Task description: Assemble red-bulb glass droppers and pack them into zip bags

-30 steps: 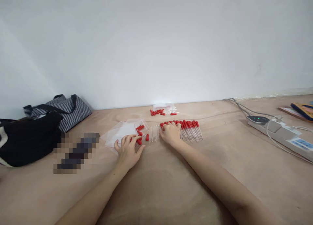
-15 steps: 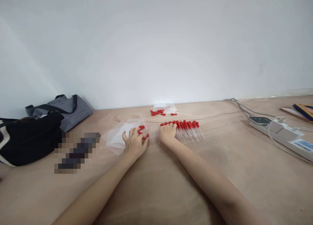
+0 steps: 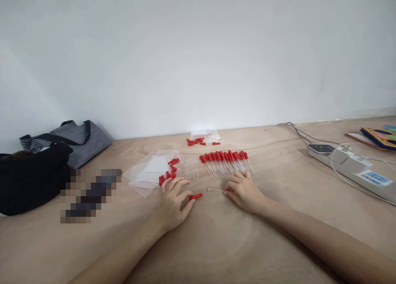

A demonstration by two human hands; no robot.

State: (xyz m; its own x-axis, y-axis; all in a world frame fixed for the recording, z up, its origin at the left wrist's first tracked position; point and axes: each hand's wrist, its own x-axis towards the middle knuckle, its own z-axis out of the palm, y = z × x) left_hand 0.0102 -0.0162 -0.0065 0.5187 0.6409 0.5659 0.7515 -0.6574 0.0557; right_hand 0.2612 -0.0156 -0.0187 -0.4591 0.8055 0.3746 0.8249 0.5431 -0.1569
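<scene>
Between thumb and finger, my left hand (image 3: pixel 175 202) pinches a red rubber dropper bulb (image 3: pixel 196 196), its free end pointing right. My right hand (image 3: pixel 243 191) is closed on a thin clear glass dropper tube (image 3: pixel 215 189), which points left toward the bulb; the two are apart. Behind my hands lies a row of droppers with red bulbs fitted (image 3: pixel 224 157), their tubes slanting toward me. Left of that row are several bare glass tubes (image 3: pixel 191 168). Loose red bulbs (image 3: pixel 173 168) lie beyond my left fingers, some on clear plastic bags (image 3: pixel 145 181).
Farther back, more red bulbs (image 3: pixel 193 142) and tubes lie by a small plastic bag (image 3: pixel 202 134). A striped bag (image 3: pixel 93 139) and a black bag (image 3: pixel 34 181) stand left, near a blurred-out dark item (image 3: pixel 95 193). A white power strip (image 3: pixel 368 172) with cables lies right.
My right hand has moved right and nearer from the dropper row and now holds a glass tube. My left hand has come slightly nearer with a red bulb in its pinch.
</scene>
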